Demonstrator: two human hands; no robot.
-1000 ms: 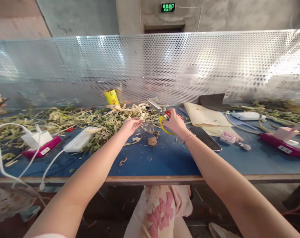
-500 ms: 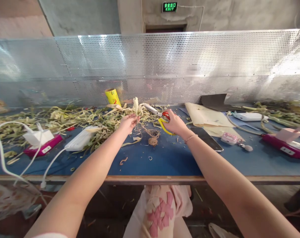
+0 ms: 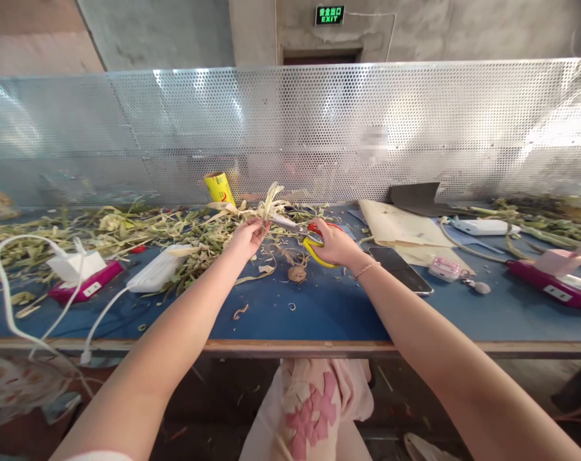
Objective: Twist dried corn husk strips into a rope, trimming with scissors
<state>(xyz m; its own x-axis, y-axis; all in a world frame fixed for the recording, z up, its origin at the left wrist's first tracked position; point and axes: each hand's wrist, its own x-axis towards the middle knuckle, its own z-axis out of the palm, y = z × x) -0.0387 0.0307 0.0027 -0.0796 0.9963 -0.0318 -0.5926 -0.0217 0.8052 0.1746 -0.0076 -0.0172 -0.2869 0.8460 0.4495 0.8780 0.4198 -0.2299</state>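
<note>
My left hand [image 3: 249,237] pinches a pale dried plant piece [image 3: 272,200], whose leafy strips stick up above the fingers. In my right hand [image 3: 333,243] are scissors with one red and one yellow handle [image 3: 319,253]. Their metal blades [image 3: 286,223] point left and reach the plant piece just beside my left fingertips. Below the blades, a small ball of brown twine [image 3: 297,274] lies on the blue table [image 3: 290,320]. A heap of dried stalks and leaves [image 3: 194,246] spreads behind and left of my left hand.
A yellow tube [image 3: 219,187] stands at the back. To the left are a white power bank [image 3: 159,269] and a magenta power strip [image 3: 86,282]. A phone [image 3: 400,270], tan paper [image 3: 400,224], a pink case [image 3: 445,269] and another magenta strip [image 3: 549,278] lie right. Perforated metal panel [image 3: 319,128] behind.
The scissors have shifted left and turned flatter, with their blades now at the plant piece. Its upper strips lean further right and look more spread. My left hand has barely moved.
</note>
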